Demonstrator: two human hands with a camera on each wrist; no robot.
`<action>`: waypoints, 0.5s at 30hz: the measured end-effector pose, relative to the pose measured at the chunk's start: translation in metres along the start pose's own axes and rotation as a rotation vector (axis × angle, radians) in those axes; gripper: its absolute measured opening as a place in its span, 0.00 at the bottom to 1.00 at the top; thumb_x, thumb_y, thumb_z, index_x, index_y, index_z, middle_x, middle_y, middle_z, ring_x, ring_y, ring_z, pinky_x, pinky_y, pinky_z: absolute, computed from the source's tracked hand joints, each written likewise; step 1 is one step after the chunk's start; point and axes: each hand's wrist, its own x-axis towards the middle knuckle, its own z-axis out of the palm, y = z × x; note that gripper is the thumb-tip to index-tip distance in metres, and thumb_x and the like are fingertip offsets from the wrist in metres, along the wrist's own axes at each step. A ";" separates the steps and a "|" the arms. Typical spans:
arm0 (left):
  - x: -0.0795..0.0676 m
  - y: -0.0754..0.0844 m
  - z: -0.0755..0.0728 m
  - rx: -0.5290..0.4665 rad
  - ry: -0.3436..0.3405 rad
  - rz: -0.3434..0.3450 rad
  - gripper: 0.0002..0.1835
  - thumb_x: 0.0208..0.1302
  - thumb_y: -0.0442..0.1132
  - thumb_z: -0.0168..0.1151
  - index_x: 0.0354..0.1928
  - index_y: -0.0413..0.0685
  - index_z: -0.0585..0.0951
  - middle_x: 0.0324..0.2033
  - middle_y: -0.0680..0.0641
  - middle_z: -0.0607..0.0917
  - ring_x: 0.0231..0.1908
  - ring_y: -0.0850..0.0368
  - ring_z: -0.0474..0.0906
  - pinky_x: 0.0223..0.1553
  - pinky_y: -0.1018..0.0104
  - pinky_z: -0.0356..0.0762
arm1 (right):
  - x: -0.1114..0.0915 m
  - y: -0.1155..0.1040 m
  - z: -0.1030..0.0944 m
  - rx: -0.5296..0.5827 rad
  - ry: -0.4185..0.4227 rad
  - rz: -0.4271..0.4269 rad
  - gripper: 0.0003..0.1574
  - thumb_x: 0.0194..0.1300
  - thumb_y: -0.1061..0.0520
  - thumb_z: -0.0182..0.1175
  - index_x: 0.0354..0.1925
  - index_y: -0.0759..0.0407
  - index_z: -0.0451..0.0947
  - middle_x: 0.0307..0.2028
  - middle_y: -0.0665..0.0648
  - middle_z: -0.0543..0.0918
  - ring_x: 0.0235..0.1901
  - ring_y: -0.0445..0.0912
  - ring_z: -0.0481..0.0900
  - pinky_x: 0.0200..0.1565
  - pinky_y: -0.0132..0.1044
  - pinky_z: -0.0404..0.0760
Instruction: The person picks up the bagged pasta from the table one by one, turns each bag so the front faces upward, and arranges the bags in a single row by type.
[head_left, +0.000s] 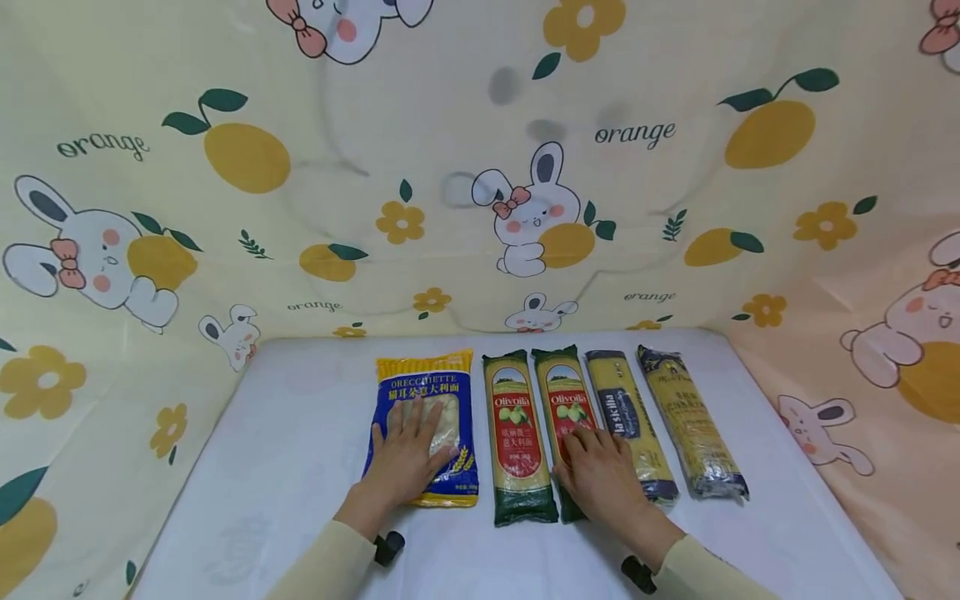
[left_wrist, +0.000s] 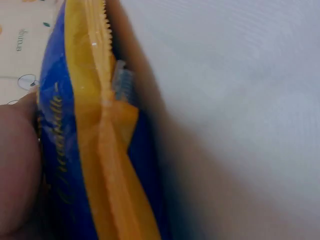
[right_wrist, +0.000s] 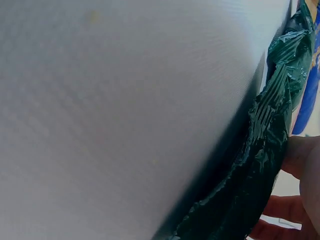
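Observation:
My left hand (head_left: pixel 405 454) lies with spread fingers on a blue and yellow bag of orecchiette pasta (head_left: pixel 461 417). In the left wrist view the yellow end seam of this orecchiette bag (left_wrist: pixel 105 130) shows close up, with part of the hand at the left edge. My right hand (head_left: pixel 600 475) rests over the lower half of a green and red pack of Olivoilà spaghetti (head_left: pixel 562 396), its fingers slightly bent and covering part of the label. The dark green end of that spaghetti pack (right_wrist: pixel 265 150) fills the right side of the right wrist view, with fingers (right_wrist: pixel 282 210) beyond it.
A matching Olivoilà pack (head_left: pixel 521 442) lies between the hands. Right of them are a La Sicilia pasta pack (head_left: pixel 648 454) and another yellow pasta pack (head_left: pixel 693 425). All lie on a white-covered table (head_left: pixel 255 467), with a printed rabbit-and-orange cloth (head_left: pixel 450 167) behind.

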 end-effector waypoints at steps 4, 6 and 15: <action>-0.011 0.000 -0.002 -0.021 -0.008 -0.008 0.43 0.78 0.67 0.50 0.86 0.58 0.53 0.85 0.39 0.48 0.82 0.28 0.37 0.72 0.18 0.42 | -0.003 -0.002 0.001 0.011 -0.004 -0.006 0.32 0.69 0.41 0.71 0.61 0.59 0.81 0.59 0.62 0.83 0.61 0.64 0.78 0.62 0.71 0.72; -0.014 -0.001 -0.003 -0.024 -0.013 -0.014 0.43 0.78 0.67 0.50 0.86 0.59 0.53 0.84 0.39 0.48 0.82 0.28 0.37 0.72 0.18 0.41 | -0.004 -0.002 0.001 0.013 -0.003 -0.009 0.31 0.69 0.41 0.70 0.61 0.58 0.81 0.59 0.62 0.83 0.61 0.64 0.78 0.63 0.71 0.72; -0.024 -0.009 -0.005 -0.075 0.128 0.010 0.32 0.78 0.58 0.58 0.77 0.53 0.73 0.78 0.40 0.68 0.81 0.34 0.54 0.73 0.21 0.48 | -0.003 0.006 -0.004 0.084 0.030 0.016 0.32 0.70 0.41 0.70 0.61 0.60 0.81 0.60 0.63 0.83 0.62 0.64 0.79 0.66 0.70 0.69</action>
